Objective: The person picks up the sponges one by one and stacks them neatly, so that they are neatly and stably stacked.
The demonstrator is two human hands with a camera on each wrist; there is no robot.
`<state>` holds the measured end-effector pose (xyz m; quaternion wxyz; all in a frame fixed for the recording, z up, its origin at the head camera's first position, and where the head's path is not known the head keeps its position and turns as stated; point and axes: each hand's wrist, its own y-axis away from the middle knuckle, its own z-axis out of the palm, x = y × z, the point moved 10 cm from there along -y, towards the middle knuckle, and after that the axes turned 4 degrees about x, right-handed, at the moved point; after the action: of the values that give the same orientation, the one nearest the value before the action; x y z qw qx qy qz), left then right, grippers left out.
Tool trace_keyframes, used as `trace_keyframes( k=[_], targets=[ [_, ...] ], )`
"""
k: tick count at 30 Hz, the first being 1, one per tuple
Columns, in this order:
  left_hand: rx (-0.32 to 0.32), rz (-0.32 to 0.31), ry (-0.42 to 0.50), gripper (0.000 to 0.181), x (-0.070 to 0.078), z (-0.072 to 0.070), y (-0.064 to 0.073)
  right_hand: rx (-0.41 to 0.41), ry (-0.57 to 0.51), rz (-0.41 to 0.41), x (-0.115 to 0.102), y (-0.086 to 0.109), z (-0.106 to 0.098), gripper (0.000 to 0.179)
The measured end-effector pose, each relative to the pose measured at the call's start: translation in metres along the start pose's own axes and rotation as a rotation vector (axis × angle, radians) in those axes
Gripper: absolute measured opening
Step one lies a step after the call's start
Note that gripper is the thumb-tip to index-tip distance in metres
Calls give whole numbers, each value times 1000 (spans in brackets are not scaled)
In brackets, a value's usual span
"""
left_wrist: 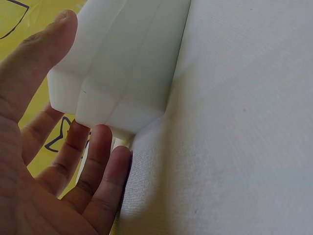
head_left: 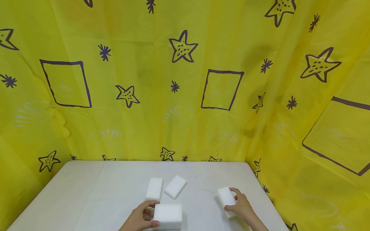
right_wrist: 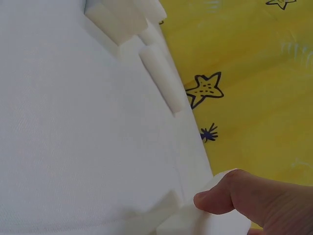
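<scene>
In the head view, a stack of white sponge blocks (head_left: 168,212) stands near the table's front. My left hand (head_left: 140,216) holds its left end, the thumb at the front and the index finger at the back corner. The left wrist view shows the fingertips by the end of the stacked blocks (left_wrist: 122,68), whose seams are visible. To the right, my right hand (head_left: 241,205) grips a single white sponge block (head_left: 226,196) between thumb and fingers, tilted over the table. In the right wrist view the thumb presses on this block (right_wrist: 215,225); the other fingers are mostly hidden.
Two loose white sponge blocks, a left one (head_left: 154,188) and an angled right one (head_left: 175,186), lie behind the stack. A white cloth covers the table (head_left: 115,183). A yellow curtain (head_left: 150,64) with starfish drawings hangs behind and at the sides.
</scene>
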<state>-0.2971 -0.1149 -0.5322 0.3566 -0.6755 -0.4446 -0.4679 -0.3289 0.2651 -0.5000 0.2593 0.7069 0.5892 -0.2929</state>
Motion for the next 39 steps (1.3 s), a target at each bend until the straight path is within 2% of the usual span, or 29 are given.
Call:
trace_keyframes(
  k=[7, 15, 22, 25, 39],
  targets=[
    [1, 5, -13, 67, 0, -1, 0, -28, 14, 18, -4, 2, 4, 83],
    [3, 8, -26, 67, 1, -1, -1, -60, 25, 15, -8, 6, 8, 72],
    [1, -32, -16, 70, -3, -1, 0, -64, 42, 10, -13, 5, 11, 72],
    [1, -46, -18, 71, -5, -1, 0, -66, 58, -1, -16, 5, 12, 71],
    [2, -40, -14, 70, -5, -1, 0, -84, 55, -71, -44, 14, 10, 64]
  ],
)
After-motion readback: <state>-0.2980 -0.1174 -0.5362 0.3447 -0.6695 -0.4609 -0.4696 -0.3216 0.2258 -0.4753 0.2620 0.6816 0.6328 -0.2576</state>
